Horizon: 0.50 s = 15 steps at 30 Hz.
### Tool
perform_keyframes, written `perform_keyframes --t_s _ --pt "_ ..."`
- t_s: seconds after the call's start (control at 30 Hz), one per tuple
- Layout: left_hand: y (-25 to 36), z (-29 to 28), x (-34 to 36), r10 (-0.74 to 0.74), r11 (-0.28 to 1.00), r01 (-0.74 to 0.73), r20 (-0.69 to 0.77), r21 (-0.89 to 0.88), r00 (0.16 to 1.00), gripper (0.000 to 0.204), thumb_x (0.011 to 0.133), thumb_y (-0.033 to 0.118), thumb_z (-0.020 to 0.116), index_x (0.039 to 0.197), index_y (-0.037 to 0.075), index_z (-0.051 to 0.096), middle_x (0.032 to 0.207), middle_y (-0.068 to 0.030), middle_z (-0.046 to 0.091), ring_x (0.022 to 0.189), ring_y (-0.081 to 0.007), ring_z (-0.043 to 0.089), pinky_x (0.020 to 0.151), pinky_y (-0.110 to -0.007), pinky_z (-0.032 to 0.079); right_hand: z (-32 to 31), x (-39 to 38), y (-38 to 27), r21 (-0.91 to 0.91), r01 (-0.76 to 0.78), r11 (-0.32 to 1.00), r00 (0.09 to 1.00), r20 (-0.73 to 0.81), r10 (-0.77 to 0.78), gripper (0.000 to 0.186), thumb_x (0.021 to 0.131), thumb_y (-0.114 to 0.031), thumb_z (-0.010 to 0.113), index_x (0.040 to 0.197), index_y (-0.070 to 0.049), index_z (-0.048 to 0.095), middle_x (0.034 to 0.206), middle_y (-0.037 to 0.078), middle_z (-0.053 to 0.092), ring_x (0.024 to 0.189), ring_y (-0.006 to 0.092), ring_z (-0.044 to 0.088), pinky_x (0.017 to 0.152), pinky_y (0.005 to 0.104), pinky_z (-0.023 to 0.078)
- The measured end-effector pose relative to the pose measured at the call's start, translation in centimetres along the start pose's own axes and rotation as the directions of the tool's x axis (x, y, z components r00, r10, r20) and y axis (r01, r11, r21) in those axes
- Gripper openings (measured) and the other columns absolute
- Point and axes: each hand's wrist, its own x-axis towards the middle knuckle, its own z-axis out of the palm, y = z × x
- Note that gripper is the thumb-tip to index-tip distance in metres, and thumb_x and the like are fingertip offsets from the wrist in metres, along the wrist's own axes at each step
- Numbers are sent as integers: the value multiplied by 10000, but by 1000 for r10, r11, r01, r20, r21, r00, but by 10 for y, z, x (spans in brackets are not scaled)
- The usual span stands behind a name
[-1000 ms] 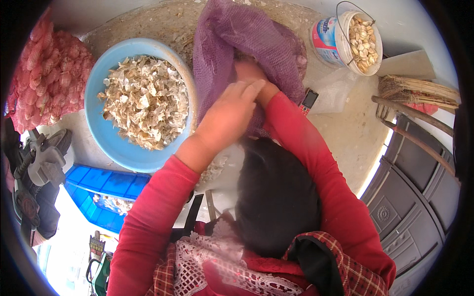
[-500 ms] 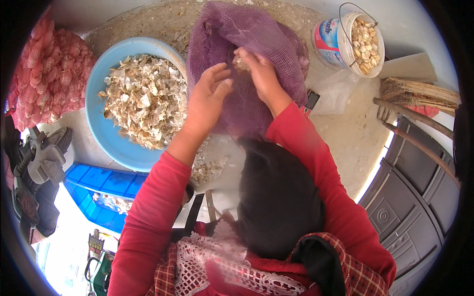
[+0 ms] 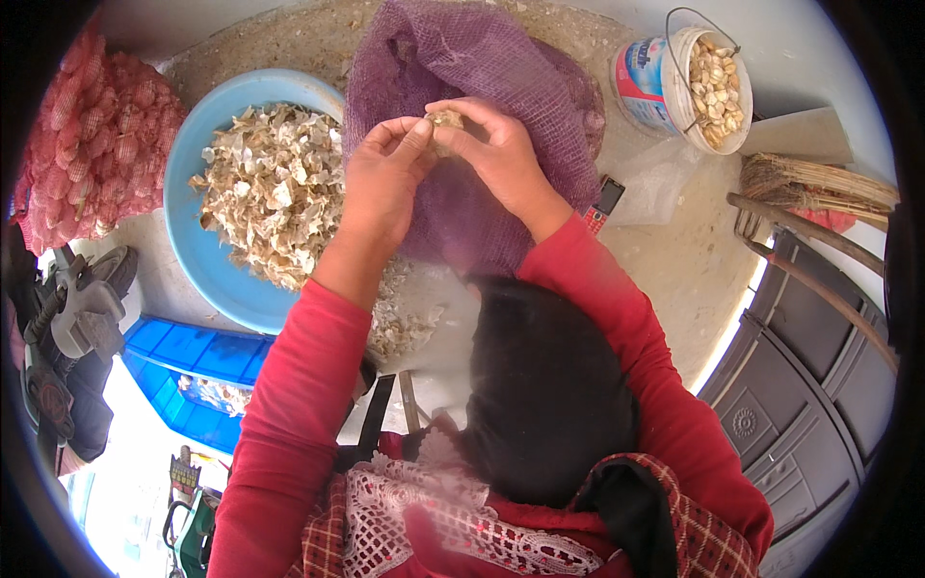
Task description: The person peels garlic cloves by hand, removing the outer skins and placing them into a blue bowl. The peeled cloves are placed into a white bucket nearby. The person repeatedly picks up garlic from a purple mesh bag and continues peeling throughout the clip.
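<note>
Between my two hands is a small pale garlic bulb (image 3: 447,119), partly covered by fingers. My right hand (image 3: 491,144) grips it from the right with thumb and forefinger. From the left, my left hand (image 3: 390,169) pinches at its edge, thumb and forefinger pressed together. Both hands are over a purple mesh sack (image 3: 472,212) that lies in front of me, its contents hidden. Just left of my left hand stands a light blue basin (image 3: 188,236) heaped with dry garlic skins (image 3: 275,193).
A white bucket (image 3: 644,91) of peeled cloves stands at the far right. A red mesh bag of garlic bulbs (image 3: 106,135) is at the left. Near the basin is a blue crate (image 3: 183,352). A phone (image 3: 604,202), a broom (image 3: 819,183) and a wooden-handled fork (image 3: 809,279) lie right.
My left hand has moved up and slightly left, closing its fingers at the garlic bulb. My right hand has shifted a little left with the bulb. The sack's left edge has spread toward the basin.
</note>
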Motion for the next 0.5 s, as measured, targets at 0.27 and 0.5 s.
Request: perform_keyframes --t_s 0.27,0.5 --pt "5 -6 -2 -28 991 25 23 132 999 188 973 168 622 1089 20 611 948 -43 660 824 -130 619 770 -267 508 1 -3 3 -25 59 998 998 14 -59 140 858 -78 709 959 -6 643 899 47 654 810 107 623 720 263 512" --pt "2 3 -15 80 959 -83 22 270 997 218 973 171 623 1103 -2 606 979 -60 668 840 -125 633 742 -258 514 2 -4 7 210 -126 970 992 2 128 77 907 -65 668 944 -6 634 861 32 646 783 88 615 653 242 517"
